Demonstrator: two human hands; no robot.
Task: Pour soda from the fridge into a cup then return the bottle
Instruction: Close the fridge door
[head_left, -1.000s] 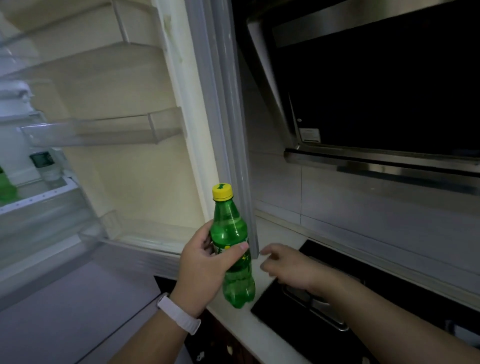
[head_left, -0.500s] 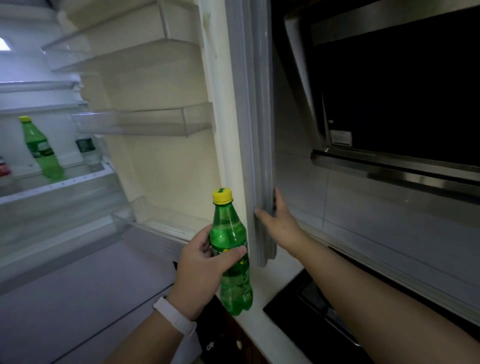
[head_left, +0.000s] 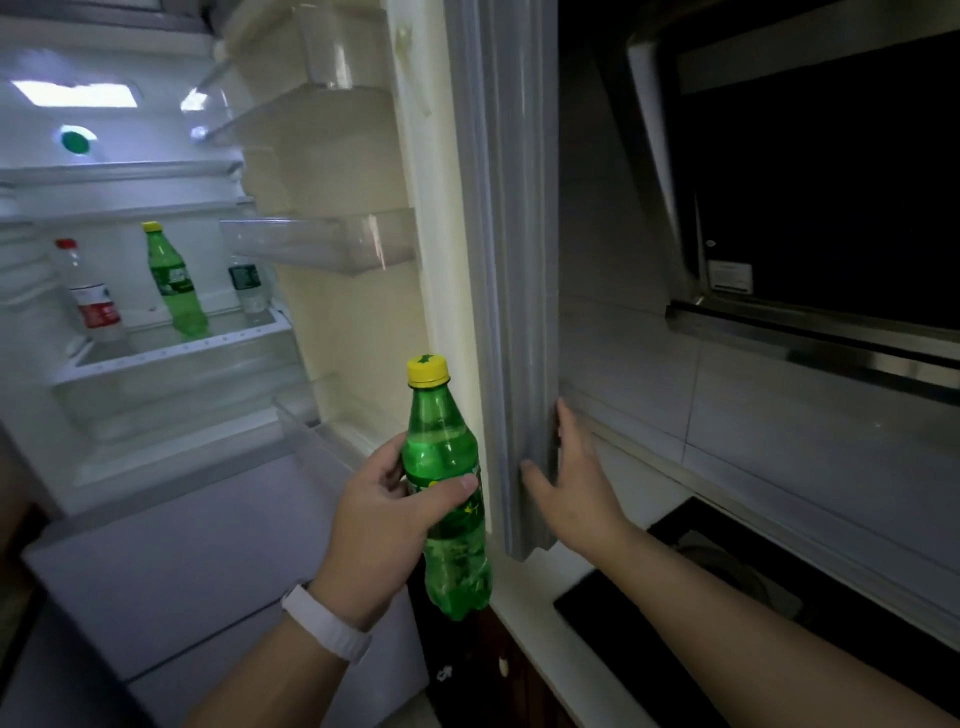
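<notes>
Green Bottle in Hand, Fridge Door Caught

Green plastic soda bottle (head_left: 448, 493) with yellow cap, upright, wrapped by left hand (head_left: 384, 525) at the label, just beside the grey fridge door edge (head_left: 511, 312). Right hand (head_left: 569, 483) unclenched, now flat against that edge, up from the dark cooktop (head_left: 675, 613) a second ago. Probably pulling the door wider or swinging it shut. Further off, lit fridge shelf (head_left: 171, 353) holding three more bottles. No cup in view.
</notes>
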